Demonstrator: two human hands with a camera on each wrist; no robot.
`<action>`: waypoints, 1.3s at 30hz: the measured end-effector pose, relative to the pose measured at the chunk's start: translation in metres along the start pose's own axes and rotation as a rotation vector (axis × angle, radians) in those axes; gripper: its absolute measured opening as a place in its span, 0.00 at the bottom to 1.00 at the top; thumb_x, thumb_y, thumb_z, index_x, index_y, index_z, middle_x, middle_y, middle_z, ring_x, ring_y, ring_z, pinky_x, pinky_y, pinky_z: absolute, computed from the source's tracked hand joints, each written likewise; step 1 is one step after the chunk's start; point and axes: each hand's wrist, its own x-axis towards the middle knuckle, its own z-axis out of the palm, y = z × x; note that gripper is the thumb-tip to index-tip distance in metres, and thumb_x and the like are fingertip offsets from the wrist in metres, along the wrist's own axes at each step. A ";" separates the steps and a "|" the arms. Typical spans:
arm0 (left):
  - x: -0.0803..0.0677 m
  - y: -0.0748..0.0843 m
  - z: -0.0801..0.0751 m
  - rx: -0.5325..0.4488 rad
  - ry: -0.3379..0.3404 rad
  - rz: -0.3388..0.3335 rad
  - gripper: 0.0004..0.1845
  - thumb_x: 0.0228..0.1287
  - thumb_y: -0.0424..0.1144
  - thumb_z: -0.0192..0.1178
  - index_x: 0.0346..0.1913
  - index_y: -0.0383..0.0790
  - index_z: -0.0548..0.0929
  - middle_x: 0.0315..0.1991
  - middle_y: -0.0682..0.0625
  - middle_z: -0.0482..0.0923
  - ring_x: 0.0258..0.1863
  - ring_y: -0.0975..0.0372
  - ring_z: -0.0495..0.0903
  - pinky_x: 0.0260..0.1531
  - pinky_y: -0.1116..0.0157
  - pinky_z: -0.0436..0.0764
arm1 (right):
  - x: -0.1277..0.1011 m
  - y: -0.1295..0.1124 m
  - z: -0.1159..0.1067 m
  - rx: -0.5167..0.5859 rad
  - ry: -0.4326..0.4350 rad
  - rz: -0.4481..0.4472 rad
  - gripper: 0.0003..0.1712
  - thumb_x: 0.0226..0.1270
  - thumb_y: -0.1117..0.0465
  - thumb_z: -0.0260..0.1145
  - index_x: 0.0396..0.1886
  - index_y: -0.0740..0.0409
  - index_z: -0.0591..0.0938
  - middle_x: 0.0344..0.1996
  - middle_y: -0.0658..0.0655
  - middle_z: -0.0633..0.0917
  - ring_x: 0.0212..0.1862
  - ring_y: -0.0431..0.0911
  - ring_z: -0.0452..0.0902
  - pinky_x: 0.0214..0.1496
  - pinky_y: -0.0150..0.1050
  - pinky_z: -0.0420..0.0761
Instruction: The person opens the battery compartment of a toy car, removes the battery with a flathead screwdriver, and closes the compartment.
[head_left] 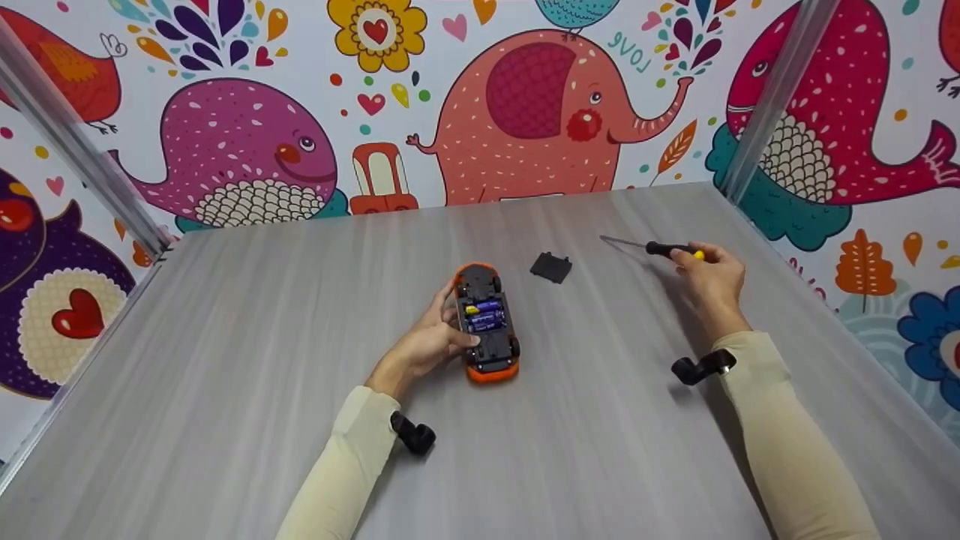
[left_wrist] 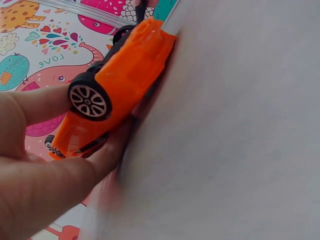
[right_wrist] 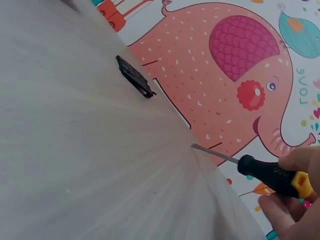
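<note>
An orange toy car [head_left: 491, 356] lies upside down on the table, its battery compartment uncovered. Blue batteries [head_left: 486, 321] sit inside, one with a yellow part. My left hand [head_left: 429, 343] grips the car from its left side, thumb on the underside; the left wrist view shows the car's orange body [left_wrist: 127, 75] and wheels between thumb and fingers. Off to the right, my right hand [head_left: 714, 279] holds a screwdriver [head_left: 660, 247] by its black and yellow handle, the shaft pointing left. A black battery cover [head_left: 551, 267] lies between the car and the screwdriver tip.
The grey wood-grain table [head_left: 247, 390] is bounded by walls printed with cartoon animals [head_left: 555, 112]. Metal posts [head_left: 772, 97] stand at the back corners. A black camera mount is on each wrist.
</note>
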 end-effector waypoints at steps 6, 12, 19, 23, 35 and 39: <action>0.000 0.000 0.000 -0.010 0.006 -0.009 0.60 0.54 0.11 0.54 0.81 0.56 0.38 0.79 0.41 0.53 0.69 0.45 0.70 0.67 0.48 0.73 | 0.006 0.003 -0.009 -0.130 -0.047 0.028 0.13 0.63 0.54 0.72 0.45 0.45 0.80 0.32 0.39 0.79 0.35 0.37 0.81 0.38 0.27 0.81; -0.001 0.000 0.001 -0.008 0.007 -0.006 0.60 0.54 0.11 0.54 0.81 0.56 0.37 0.81 0.43 0.50 0.70 0.45 0.68 0.68 0.47 0.71 | 0.008 0.005 -0.013 -0.308 -0.117 0.026 0.18 0.65 0.49 0.71 0.50 0.48 0.79 0.34 0.41 0.80 0.39 0.39 0.79 0.40 0.28 0.82; 0.000 0.000 0.001 -0.006 0.006 -0.006 0.61 0.54 0.11 0.54 0.81 0.57 0.37 0.78 0.40 0.56 0.66 0.47 0.73 0.60 0.55 0.79 | 0.005 0.005 -0.014 -0.469 -0.226 0.020 0.34 0.69 0.46 0.65 0.68 0.61 0.74 0.58 0.57 0.73 0.56 0.49 0.72 0.53 0.32 0.81; 0.000 0.000 0.001 -0.015 0.006 -0.010 0.61 0.54 0.11 0.54 0.81 0.58 0.37 0.75 0.39 0.59 0.63 0.49 0.75 0.53 0.60 0.81 | 0.002 0.004 -0.014 -0.533 -0.270 -0.004 0.33 0.71 0.47 0.63 0.68 0.62 0.74 0.60 0.60 0.72 0.56 0.50 0.69 0.51 0.31 0.80; 0.000 0.000 0.001 -0.009 0.015 -0.016 0.61 0.54 0.12 0.55 0.81 0.58 0.37 0.76 0.39 0.58 0.64 0.48 0.74 0.56 0.59 0.80 | -0.002 0.000 -0.009 -0.636 -0.344 -0.024 0.32 0.71 0.49 0.63 0.66 0.66 0.74 0.56 0.61 0.73 0.51 0.48 0.71 0.43 0.26 0.81; 0.000 0.000 0.001 -0.011 0.016 -0.015 0.61 0.54 0.12 0.55 0.81 0.58 0.37 0.77 0.39 0.58 0.65 0.48 0.73 0.58 0.57 0.79 | -0.002 0.001 -0.007 -0.642 -0.337 -0.027 0.31 0.70 0.50 0.64 0.64 0.67 0.76 0.51 0.58 0.76 0.46 0.45 0.73 0.39 0.25 0.82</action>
